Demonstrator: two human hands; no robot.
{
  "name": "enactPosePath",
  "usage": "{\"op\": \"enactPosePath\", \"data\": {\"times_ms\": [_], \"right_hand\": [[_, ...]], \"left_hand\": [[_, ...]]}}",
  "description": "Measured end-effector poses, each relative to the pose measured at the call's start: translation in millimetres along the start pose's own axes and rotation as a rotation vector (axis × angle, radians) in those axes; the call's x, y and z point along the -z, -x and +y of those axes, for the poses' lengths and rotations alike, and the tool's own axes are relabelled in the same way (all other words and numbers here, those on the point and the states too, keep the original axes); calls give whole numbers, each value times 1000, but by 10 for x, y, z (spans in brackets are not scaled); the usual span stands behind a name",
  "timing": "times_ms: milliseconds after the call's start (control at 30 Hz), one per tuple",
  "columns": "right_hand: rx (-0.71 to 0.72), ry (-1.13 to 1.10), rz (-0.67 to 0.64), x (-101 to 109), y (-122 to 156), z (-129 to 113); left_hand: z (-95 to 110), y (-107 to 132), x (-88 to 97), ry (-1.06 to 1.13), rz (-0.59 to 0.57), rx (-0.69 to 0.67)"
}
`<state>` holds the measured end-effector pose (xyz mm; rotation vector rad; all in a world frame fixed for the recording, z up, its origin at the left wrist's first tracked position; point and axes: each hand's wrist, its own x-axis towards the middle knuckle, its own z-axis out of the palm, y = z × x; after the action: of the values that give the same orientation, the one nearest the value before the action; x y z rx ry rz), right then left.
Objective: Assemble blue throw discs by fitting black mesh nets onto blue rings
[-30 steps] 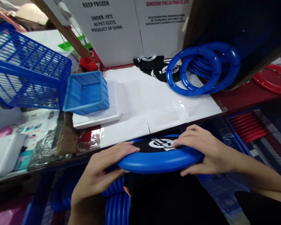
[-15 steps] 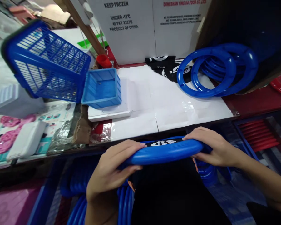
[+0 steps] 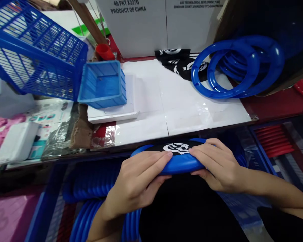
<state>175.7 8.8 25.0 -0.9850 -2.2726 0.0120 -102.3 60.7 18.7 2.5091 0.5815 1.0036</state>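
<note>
Low in the frame's middle, the left hand (image 3: pixel 138 181) and right hand (image 3: pixel 219 164) have their fingers (image 3: pixel 158 164) pinched on a blue ring (image 3: pixel 183 163).

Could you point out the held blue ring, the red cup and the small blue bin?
Held blue ring (image 3: pixel 183 164), head view: near rim.
Red cup (image 3: pixel 105 52), head view: its body.
Small blue bin (image 3: pixel 104 102), head view: front wall.
</note>
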Motion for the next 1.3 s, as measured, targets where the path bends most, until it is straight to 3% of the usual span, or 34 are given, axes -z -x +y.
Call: {"op": "enactPosePath", "data": {"times_ms": [100,200,367,467,633,833,1033,1200,1300], "right_hand": [[-23,17,49,-76,13,-23],[-39,-50,28,-114,-15,27],[-74,-289,-3,-97,53,266],[-142,-438,34,-70,226,460],[-175,-487,-68,-107,461,596],[-16,-326,-163,-216,305,275],[-27,-313,-85,-262,237,194],[-113,-384,-43,-283,358,295],[-128,-400,-33,-278,390,324]], "left_hand": [[34,27,-37,4,45,29],[19,18,-17,-5,18,53],[-159,49,200,-2,-121,133],[-302,215,290,79,-99,203],[-344,469,79,179,94,172],[-96,314,-207,38,16,48],[-108,334,-185,87,9,52],[-279,556,-154,216,-14,189],[-281,612,-201,259,12,227]]}}
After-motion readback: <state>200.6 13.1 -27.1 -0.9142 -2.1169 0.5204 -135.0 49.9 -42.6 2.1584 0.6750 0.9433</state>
